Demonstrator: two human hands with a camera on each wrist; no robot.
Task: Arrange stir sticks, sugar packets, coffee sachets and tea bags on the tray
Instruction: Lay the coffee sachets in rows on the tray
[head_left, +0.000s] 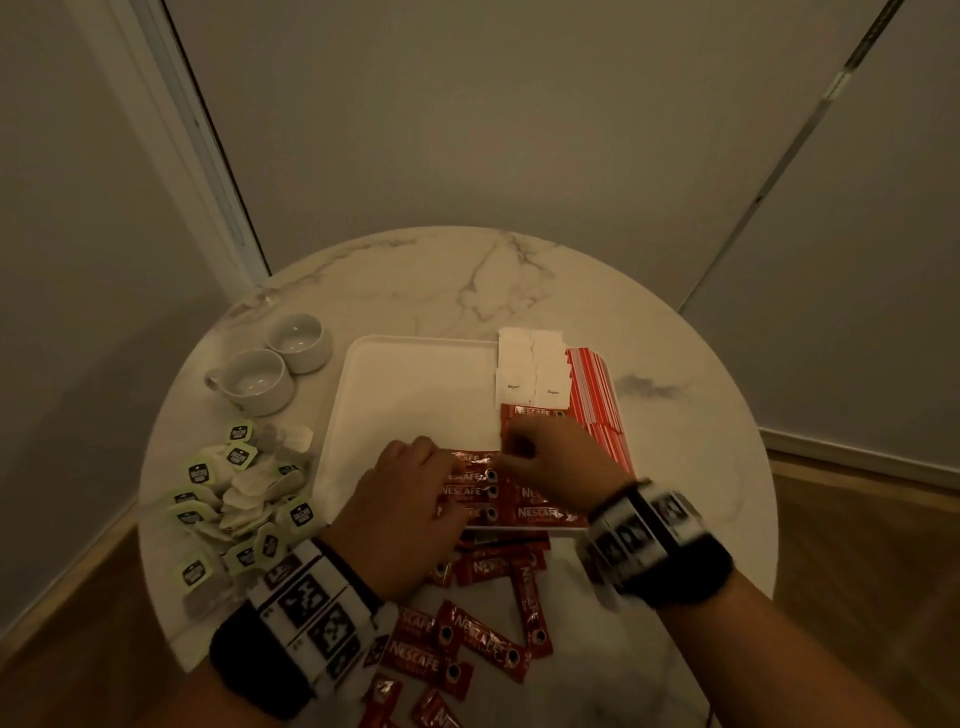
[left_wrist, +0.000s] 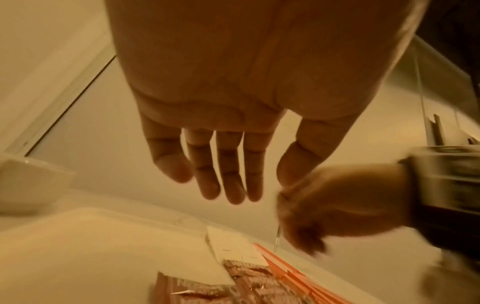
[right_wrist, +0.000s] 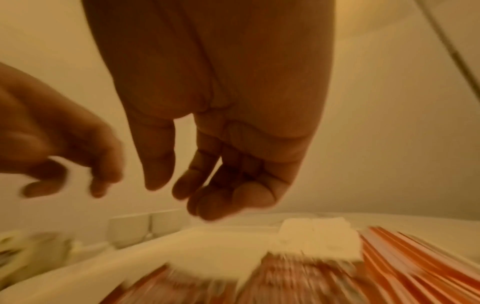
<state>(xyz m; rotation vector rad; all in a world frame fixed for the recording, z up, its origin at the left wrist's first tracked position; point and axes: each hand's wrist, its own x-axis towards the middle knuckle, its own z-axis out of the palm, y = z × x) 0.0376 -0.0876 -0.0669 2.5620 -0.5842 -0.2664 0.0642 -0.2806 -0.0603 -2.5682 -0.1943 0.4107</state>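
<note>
A white tray (head_left: 405, 384) lies on a round marble table (head_left: 467, 280). White sugar packets (head_left: 524, 374) sit at its back right, and red-striped stir sticks (head_left: 595, 395) line its right edge. Red coffee sachets (head_left: 540, 512) lie in rows at the tray's front. My left hand (head_left: 415, 457) hovers over them with straight fingers (left_wrist: 231, 185) and holds nothing. My right hand (head_left: 519, 452) is just to the right above the sachets, its fingers (right_wrist: 207, 197) loosely curled and empty. More loose sachets (head_left: 478, 636) lie on the table before the tray. A heap of green-tagged tea bags (head_left: 244, 499) lies left of it.
Two white cups (head_left: 254, 382) (head_left: 301, 340) stand at the table's back left, beside the tray. Walls close in behind the table, and a wooden floor shows at both sides. The tray's left and middle part is bare white.
</note>
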